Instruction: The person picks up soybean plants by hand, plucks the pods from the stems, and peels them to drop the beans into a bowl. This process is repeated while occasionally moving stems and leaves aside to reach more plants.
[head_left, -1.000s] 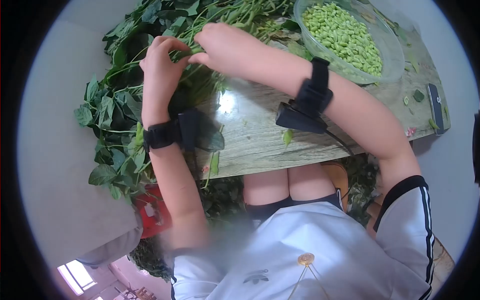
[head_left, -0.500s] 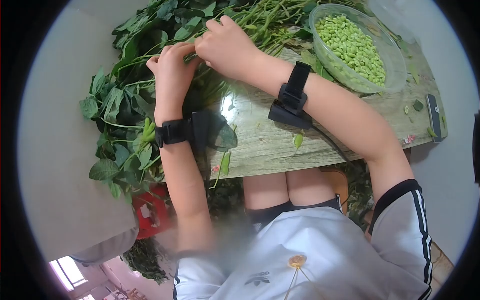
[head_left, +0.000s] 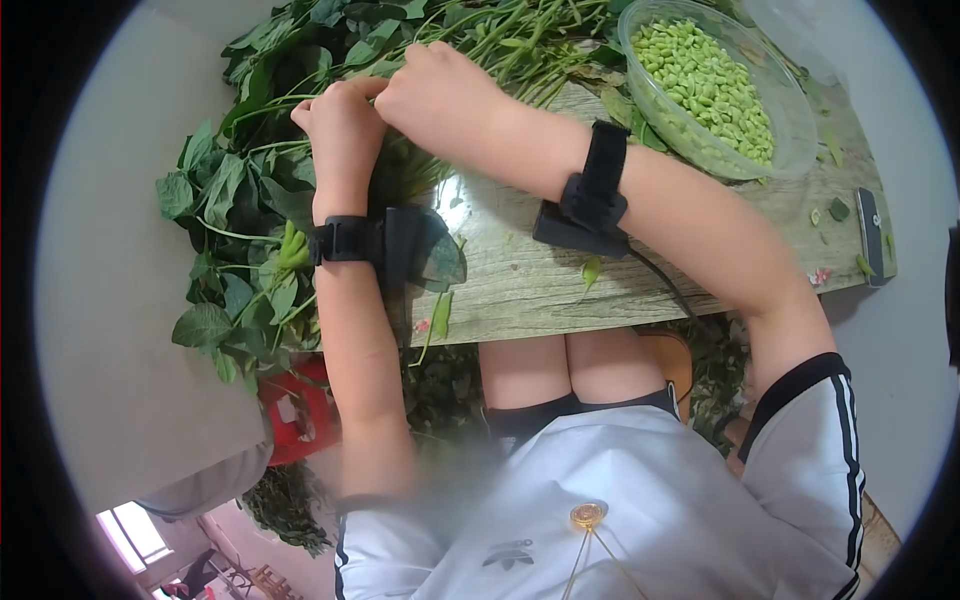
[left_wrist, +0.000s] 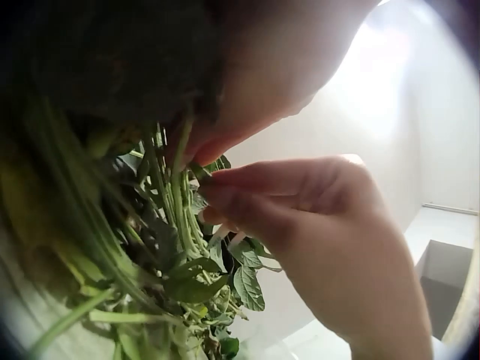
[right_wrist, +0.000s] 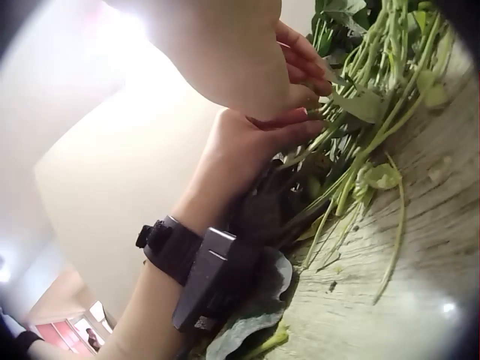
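Observation:
My left hand (head_left: 345,125) and right hand (head_left: 440,95) meet at the near side of a heap of leafy bean plants (head_left: 250,175). In the left wrist view, the right thumb and forefinger pinch a small green bean pod (left_wrist: 200,173) beside the stems. My left hand's fingertips close on the same spot from the other side, seen in the right wrist view, where the left fingers (right_wrist: 289,135) lie against green stems (right_wrist: 375,97). The backs of both hands hide most of the pod in the head view.
A clear plastic bowl (head_left: 800,165) of shelled green beans (head_left: 705,90) stands at the back right of the wood-grain table (head_left: 560,290). A phone (head_left: 873,235) lies near the right edge. Loose pods (head_left: 442,315) and leaf scraps are scattered about. A red stool (head_left: 300,415) is below at left.
Both hands have drawn closer together, and the green pod seen between them a second ago is now covered. The head view has shifted slightly.

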